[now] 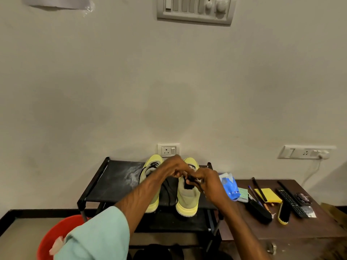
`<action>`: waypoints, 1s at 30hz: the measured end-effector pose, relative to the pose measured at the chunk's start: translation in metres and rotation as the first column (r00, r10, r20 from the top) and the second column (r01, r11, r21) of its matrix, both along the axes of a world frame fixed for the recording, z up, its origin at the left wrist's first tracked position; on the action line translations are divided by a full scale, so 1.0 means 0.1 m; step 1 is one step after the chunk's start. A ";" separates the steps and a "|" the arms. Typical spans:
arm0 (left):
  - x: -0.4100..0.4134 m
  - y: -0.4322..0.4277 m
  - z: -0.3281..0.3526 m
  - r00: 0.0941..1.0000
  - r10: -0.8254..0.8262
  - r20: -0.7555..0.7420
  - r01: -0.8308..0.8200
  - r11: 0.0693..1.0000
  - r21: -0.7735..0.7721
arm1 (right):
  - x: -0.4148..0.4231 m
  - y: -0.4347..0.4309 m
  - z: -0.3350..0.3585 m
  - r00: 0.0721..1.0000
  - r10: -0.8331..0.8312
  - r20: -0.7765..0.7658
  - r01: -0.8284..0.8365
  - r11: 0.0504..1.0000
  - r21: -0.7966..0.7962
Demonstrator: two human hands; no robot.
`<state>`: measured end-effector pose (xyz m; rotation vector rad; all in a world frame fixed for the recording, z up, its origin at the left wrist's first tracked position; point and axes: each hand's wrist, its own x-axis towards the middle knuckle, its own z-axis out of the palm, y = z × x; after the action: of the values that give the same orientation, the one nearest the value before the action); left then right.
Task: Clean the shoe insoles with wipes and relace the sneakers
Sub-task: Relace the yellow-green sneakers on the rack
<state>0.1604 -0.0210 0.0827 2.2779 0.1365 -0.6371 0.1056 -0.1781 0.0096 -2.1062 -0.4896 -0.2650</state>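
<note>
Where the two hands meet, curled fingertips (197,179) pinch a black lace (190,178) just above the tongue of the sneaker on the right (187,200). The right hand (208,182) grips the lace from its side, fingers bent tight around it. The left hand (176,168) comes in from across, knuckles up, fingers folded down onto the same lace. A pale green sleeve (97,235) covers the left upper arm.

That yellow-green sneaker stands heel towards the person on the top shelf of a black shoe rack (112,177). Its partner, the sneaker on the left (152,160), stands just beside it, partly hidden behind the left forearm, with loose black lace trailing down between the two.

A blue pack of wipes (230,184) lies at the near edge of a brown table (281,228) to the right of the rack. Further along the table are two brushes (260,211), a yellow pad (268,195) and a remote control (290,201). A red bucket (56,233) stands on the floor, low on the left.
</note>
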 end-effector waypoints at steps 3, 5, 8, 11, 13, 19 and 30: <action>0.00 -0.09 -0.04 0.992 -0.075 0.100 0.058 0.986 0.158 | 0.01 -0.01 -0.07 1.000 0.013 -0.024 -0.014 0.999 -0.042; 0.03 -0.13 -0.12 0.984 -0.099 0.149 0.069 0.979 0.192 | 0.03 -0.07 -0.11 0.999 0.035 -0.040 -0.037 0.999 -0.037; 0.06 -0.12 -0.20 0.965 -0.084 0.247 0.027 0.974 0.223 | 0.08 -0.14 -0.15 0.995 -0.018 -0.094 0.012 0.998 -0.061; 0.05 -0.13 -0.24 0.941 -0.060 0.332 -0.015 0.976 0.218 | 0.15 -0.17 -0.20 0.989 -0.084 -0.123 0.073 0.993 -0.092; 0.06 -0.14 -0.28 0.925 -0.035 0.378 -0.040 0.981 0.189 | 0.20 -0.14 -0.23 0.980 -0.131 -0.152 0.116 0.988 -0.105; -0.01 -0.01 -0.49 0.834 0.073 0.547 -0.074 0.997 -0.020 | 0.33 0.04 -0.12 0.931 -0.281 -0.233 0.247 0.954 -0.168; -0.18 0.06 -0.89 0.678 -0.185 0.711 0.197 0.978 0.067 | 0.29 0.34 -0.12 0.747 -0.651 -0.132 0.550 0.718 -0.427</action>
<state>0.1422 -0.0155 -0.0061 2.3745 -0.4973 0.2003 0.1349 -0.1441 -0.0025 -2.5761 0.3851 -0.2596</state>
